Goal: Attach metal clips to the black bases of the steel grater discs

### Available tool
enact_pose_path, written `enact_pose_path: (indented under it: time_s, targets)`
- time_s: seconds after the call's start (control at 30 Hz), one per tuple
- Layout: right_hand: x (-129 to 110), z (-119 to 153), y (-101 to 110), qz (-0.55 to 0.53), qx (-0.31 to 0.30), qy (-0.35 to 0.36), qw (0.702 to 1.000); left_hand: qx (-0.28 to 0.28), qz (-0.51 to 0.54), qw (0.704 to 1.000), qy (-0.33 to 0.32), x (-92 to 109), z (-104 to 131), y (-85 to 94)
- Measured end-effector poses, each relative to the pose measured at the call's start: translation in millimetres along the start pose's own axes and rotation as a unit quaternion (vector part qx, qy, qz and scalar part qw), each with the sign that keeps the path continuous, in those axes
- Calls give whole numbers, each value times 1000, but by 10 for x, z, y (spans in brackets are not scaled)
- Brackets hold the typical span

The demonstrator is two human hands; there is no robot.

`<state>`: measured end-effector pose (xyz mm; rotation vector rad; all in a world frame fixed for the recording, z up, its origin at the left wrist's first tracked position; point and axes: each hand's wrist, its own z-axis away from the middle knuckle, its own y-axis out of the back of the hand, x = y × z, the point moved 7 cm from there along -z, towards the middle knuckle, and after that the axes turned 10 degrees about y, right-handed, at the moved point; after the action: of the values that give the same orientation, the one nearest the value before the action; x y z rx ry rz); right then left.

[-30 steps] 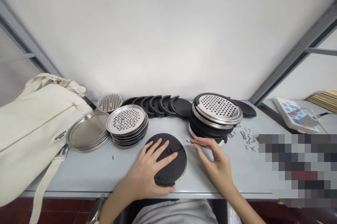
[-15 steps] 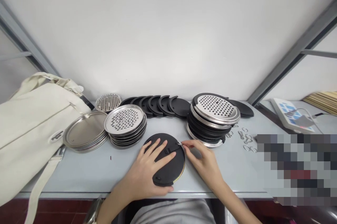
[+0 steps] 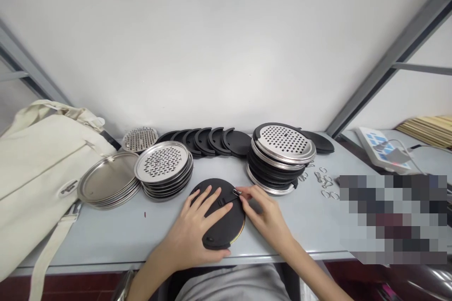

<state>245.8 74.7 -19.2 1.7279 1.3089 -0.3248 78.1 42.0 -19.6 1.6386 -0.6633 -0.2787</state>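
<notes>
Silver metal, thin and shiny: a small looped piece (image 3: 236,192) pinched between thumb and forefinger of the right hand (image 3: 263,211), over the far right part of a flat, round, black disc (image 3: 230,224). Looks like a placing step, with the looped piece held at the disc's edge (too small to tell whether hooked in or merely touching). Calls next, by judgement, for a fine push or turn of the fingertips at that spot, and for a disc kept from sliding. Right hand nearly closed at the tips, with nothing else visibly in hold. Left hand (image 3: 193,229) wide open, fanned flat across the disc, thumb along the near rim; seemingly for steadying rather than gripping. Between two left fingers, a small raised black block (image 3: 221,201) on the disc. Under the disc, near the front edge, a pale blue-grey tabletop (image 3: 303,225). Just beyond the right hand, a tall stack of black discs and silver metal plates (image 3: 273,171), with a perforated silver plate (image 3: 286,141) on top; farther right, loose silver metal rings (image 3: 325,193). Beyond the left hand, a stack of silver grater plates (image 3: 162,162), then a stack of plain round metal trays (image 3: 109,176), close to a cream fabric bag (image 3: 45,159). At the back, a row of overlapping black discs (image 3: 236,143) before a white wall (image 3: 226,46).
</notes>
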Motion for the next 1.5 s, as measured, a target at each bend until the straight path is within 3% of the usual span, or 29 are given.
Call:
enact_pose_path:
  time_s: [0.43,0.73,1.27,1.5]
  targets:
    - [50,-4,26,4,29,-21,999,-2,5,1000,0,-8,3,-6]
    - [19,4,9,1,12,-11,1000,9,13,1000,-2,-13,5,-1]
    - [25,-6,15,0,14,-12,1000,-44,33,998,-3,-51,48,81]
    - [13,-17,8,7,0,-6,1000,-19,26,999,7,-74,54,92]
